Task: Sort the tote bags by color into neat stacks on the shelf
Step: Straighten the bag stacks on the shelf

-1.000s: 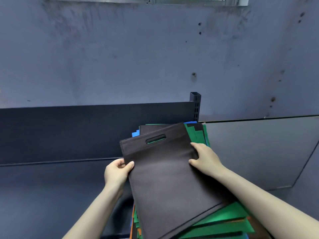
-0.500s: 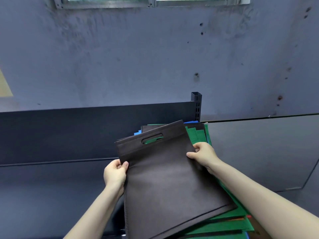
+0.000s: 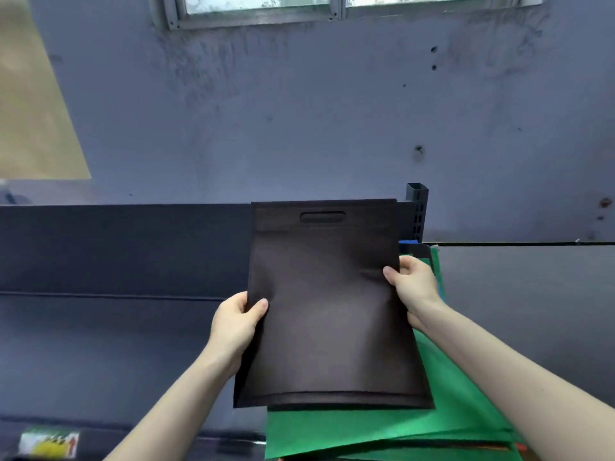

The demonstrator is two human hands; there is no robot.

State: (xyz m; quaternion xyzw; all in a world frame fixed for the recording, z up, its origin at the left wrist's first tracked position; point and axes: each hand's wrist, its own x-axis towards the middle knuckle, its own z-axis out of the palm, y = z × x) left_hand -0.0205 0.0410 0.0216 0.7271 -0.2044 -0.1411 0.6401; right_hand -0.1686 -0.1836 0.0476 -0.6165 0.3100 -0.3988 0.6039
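Brown tote bag [image 3: 329,311] is held btwn both hands, handle cutout up, over green bags [image 3: 382,430]. Left hand [image 3: 234,322] pinches its left edge, thumb in front, fingers behind; right hand [image 3: 412,284] clamps the right edge w/ curled fingers. Shelf post [image 3: 416,207] stands just beyond the right fingertips.

plain dark brown tote bag [image 3: 329,311] (one even tone throughout); bright green bags [image 3: 382,434]; a sliver of blue bag [image 3: 407,242]; black shelf [image 3: 116,247]; blue-grey wall [image 3: 299,128] mottled with dark stains.
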